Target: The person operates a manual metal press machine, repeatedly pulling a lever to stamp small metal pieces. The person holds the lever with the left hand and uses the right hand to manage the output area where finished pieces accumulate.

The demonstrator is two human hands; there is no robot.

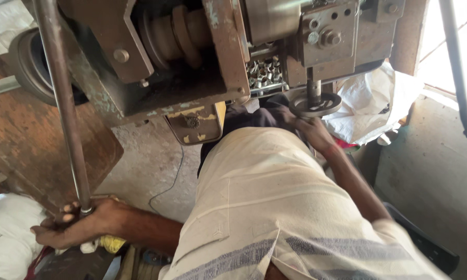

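Both hands are at the machine (192,57): left hand (75,225) wraps its fingers around the lower end of the long metal lever (62,103); right hand (313,129) grips the small handwheel (316,105) under it.

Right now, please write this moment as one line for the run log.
left hand: grips long metal rod at lower end | right hand: on small handwheel | old machine above
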